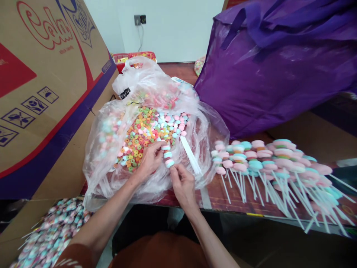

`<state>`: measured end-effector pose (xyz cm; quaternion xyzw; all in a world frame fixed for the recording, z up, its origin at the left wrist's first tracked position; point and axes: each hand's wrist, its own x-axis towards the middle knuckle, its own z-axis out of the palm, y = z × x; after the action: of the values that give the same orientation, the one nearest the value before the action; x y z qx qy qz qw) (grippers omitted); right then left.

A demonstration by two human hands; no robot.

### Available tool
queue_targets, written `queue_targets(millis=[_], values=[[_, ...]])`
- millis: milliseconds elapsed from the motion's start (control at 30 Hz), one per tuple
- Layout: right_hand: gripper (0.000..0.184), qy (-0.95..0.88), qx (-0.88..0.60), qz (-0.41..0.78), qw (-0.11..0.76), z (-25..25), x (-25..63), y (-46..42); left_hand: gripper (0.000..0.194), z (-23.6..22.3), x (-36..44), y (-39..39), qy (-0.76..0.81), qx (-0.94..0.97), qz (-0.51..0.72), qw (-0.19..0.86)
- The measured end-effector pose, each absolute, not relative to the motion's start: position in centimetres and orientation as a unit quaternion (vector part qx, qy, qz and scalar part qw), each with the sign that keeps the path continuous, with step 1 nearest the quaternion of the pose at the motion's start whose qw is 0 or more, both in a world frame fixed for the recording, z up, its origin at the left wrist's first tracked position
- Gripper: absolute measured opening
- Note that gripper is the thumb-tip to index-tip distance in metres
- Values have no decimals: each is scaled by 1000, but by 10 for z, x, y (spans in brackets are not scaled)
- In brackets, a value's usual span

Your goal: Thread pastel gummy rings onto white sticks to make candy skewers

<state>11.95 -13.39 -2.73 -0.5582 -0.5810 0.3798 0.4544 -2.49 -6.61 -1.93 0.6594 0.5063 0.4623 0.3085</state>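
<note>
Reddish tabletop [216, 195] holds our pastel candy skewers [283, 162]. Our left hand [150, 158] pinches the top of another candy stack [167, 155] — our right hand [184, 184], its lower end — over a clear plastic bag [97, 175].

Through my feed I see a pale wall [175, 33], two sockets [137, 20], a cord [140, 37] and a reddish-brown tabletop [181, 70].

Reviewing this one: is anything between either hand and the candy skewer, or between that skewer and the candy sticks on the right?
Nothing visible separates the left hand or right hand from the candy skewer. Between it and the candy sticks lie plain white sticks and crumpled plastic bag.
</note>
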Motion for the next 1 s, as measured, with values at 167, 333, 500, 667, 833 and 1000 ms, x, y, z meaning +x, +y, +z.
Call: queue_targets(millis=[167, 333, 500, 667, 833, 1000], values=[[31, -577, -563, 377, 455, -27, 118, -131, 34, -14, -25, -71, 512, 688, 443, 260], [30, -576, -568, 365, 460, -28, 111, -125, 40, -9, -26, -76, 517, 695, 421, 269], [31, -574, -572, 355, 466, -27, 108, -123, 39, -8, -27, -78, 514, 663, 435, 325], [28, -578, -552, 372, 471, -20, 115, -130, 32, -2, -28, -79, 530, 563, 480, 414], [27, -602, -529, 360, 478, -13, 121, -141, 39, -9, -28, -75, 533, 532, 513, 412], [30, -608, -533, 328, 489, -12, 122, -145, 42, -10, -29, -75, 534, 546, 495, 413]])
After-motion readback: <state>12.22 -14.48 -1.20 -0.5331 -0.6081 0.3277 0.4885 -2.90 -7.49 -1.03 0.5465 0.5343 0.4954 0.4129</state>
